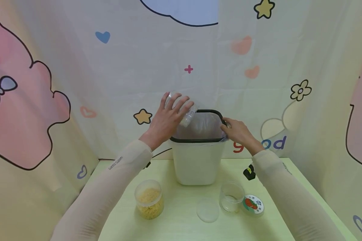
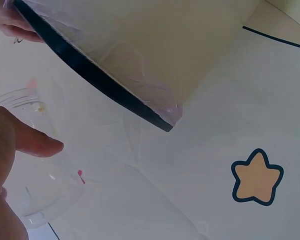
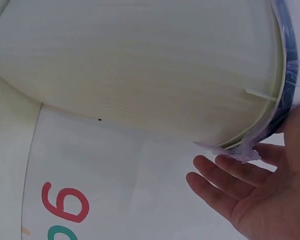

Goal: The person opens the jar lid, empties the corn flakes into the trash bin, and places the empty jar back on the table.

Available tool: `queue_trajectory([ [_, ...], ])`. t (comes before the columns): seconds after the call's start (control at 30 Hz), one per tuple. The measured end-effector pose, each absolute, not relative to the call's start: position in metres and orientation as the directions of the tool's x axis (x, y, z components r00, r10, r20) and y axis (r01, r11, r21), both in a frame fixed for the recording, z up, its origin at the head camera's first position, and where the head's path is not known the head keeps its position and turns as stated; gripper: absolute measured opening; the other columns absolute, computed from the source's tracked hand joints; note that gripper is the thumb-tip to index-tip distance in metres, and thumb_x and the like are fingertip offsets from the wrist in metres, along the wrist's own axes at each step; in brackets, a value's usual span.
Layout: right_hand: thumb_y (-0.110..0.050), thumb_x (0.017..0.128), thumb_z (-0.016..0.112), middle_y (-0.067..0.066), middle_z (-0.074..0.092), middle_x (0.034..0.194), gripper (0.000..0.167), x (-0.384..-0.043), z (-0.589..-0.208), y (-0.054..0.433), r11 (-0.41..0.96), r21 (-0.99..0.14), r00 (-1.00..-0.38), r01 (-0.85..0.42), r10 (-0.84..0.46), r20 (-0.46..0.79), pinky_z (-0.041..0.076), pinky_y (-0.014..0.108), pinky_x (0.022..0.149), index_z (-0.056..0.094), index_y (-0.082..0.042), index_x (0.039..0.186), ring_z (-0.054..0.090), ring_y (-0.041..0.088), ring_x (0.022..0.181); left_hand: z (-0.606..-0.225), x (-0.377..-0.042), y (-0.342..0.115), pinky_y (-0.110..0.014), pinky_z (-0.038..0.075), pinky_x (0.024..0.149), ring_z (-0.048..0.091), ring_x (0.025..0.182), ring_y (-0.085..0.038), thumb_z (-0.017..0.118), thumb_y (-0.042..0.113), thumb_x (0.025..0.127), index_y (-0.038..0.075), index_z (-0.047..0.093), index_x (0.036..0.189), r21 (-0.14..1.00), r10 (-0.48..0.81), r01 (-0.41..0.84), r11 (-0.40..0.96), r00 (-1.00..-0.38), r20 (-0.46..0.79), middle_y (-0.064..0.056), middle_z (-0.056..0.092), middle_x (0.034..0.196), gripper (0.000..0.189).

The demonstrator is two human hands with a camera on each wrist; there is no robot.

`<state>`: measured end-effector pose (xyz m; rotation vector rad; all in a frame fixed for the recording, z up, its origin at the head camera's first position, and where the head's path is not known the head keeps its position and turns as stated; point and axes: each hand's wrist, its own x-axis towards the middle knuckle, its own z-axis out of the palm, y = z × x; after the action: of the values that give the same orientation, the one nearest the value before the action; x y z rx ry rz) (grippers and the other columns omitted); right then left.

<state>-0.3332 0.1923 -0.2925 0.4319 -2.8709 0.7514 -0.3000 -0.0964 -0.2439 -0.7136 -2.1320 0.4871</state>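
Observation:
My left hand (image 1: 166, 121) grips a clear plastic jar (image 1: 189, 117), tilted with its mouth toward the bin opening. In the left wrist view the thumb lies along the jar (image 2: 49, 185), and a few small specks cling inside its mouth. A white trash bin (image 1: 197, 164) stands upright with a black rim and a thin translucent liner (image 1: 203, 125). At the bin's right side my right hand (image 1: 237, 131) holds the rim between thumb and forefinger. The other fingers (image 3: 215, 175) stay loosely bent below the rim in the right wrist view, beside a bunched edge of liner.
On the table (image 1: 175, 227), a jar of yellow crumbly food (image 1: 151, 204) stands front left. A translucent round lid (image 1: 207, 211), another clear jar (image 1: 231, 197) and a round lid with a tomato picture (image 1: 253, 204) lie front right. A small black object (image 1: 249, 172) sits near the right forearm.

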Motion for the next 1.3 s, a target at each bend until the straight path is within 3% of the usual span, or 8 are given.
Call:
queue_trajectory([
  [0.13, -0.035, 0.104, 0.039, 0.027, 0.046, 0.146, 0.055, -0.333, -0.293, 0.195, 0.824, -0.467, -0.945, -0.322, -0.245, 0.219, 0.039, 0.059, 0.108, 0.036, -0.004, 0.151, 0.045, 0.046, 0.133, -0.247, -0.297, -0.097, -0.054, 0.018, 0.119, 0.025, 0.141, -0.031, 0.071, 0.014, 0.080, 0.019, 0.028, 0.149, -0.508, 0.613, 0.345, 0.789, -0.501, 0.612, -0.008, 0.030, 0.152, 0.082],
  [0.3, -0.034, 0.105, 0.039, 0.027, 0.046, 0.146, 0.055, -0.332, -0.293, 0.197, 0.813, -0.476, -0.940, -0.335, -0.250, 0.234, 0.043, 0.057, 0.104, 0.036, -0.004, 0.150, 0.052, 0.043, 0.128, -0.252, -0.292, -0.100, -0.054, 0.019, 0.119, 0.027, 0.139, -0.031, 0.065, 0.010, 0.077, 0.016, 0.029, 0.147, -0.457, 0.585, 0.366, 0.811, -0.484, 0.651, -0.008, 0.033, 0.150, 0.078],
  [0.57, -0.037, 0.104, 0.040, 0.024, 0.040, 0.152, 0.059, -0.327, -0.292, 0.198, 0.815, -0.468, -0.934, -0.342, -0.240, 0.264, 0.042, 0.058, 0.106, 0.032, -0.005, 0.152, 0.052, 0.042, 0.129, -0.259, -0.285, -0.104, -0.053, 0.025, 0.116, 0.031, 0.136, -0.031, 0.058, 0.002, 0.075, 0.013, 0.031, 0.145, -0.346, 0.529, 0.429, 0.835, -0.449, 0.720, -0.009, 0.036, 0.148, 0.076],
  [0.83, -0.038, 0.103, 0.042, 0.023, 0.040, 0.152, 0.059, -0.321, -0.289, 0.196, 0.815, -0.454, -0.921, -0.360, -0.233, 0.313, 0.043, 0.059, 0.105, 0.033, -0.008, 0.153, 0.051, 0.042, 0.130, -0.268, -0.273, -0.102, -0.049, 0.029, 0.113, 0.034, 0.133, -0.031, 0.073, 0.011, 0.074, 0.009, 0.030, 0.145, -0.251, 0.485, 0.490, 0.835, -0.439, 0.756, -0.011, 0.038, 0.146, 0.083],
  [1.03, -0.039, 0.103, 0.043, 0.020, 0.038, 0.155, 0.059, -0.308, -0.284, 0.193, 0.795, -0.471, -0.909, -0.382, -0.232, 0.346, 0.042, 0.060, 0.104, 0.031, -0.013, 0.154, 0.049, 0.042, 0.131, -0.276, -0.265, -0.100, -0.048, 0.032, 0.109, 0.037, 0.130, -0.032, 0.075, 0.015, 0.074, 0.007, 0.031, 0.144, -0.228, 0.471, 0.514, 0.827, -0.411, 0.781, -0.012, 0.040, 0.144, 0.083],
  [1.3, -0.043, 0.101, 0.047, 0.015, 0.032, 0.159, 0.064, -0.290, -0.280, 0.188, 0.772, -0.462, -0.878, -0.438, -0.257, 0.404, 0.030, 0.061, 0.114, 0.026, -0.020, 0.156, 0.034, 0.040, 0.143, -0.286, -0.254, -0.101, -0.050, 0.036, 0.106, 0.040, 0.127, -0.033, 0.080, 0.020, 0.071, 0.004, 0.035, 0.141, -0.119, 0.398, 0.560, 0.820, -0.408, 0.821, -0.014, 0.043, 0.141, 0.084],
])
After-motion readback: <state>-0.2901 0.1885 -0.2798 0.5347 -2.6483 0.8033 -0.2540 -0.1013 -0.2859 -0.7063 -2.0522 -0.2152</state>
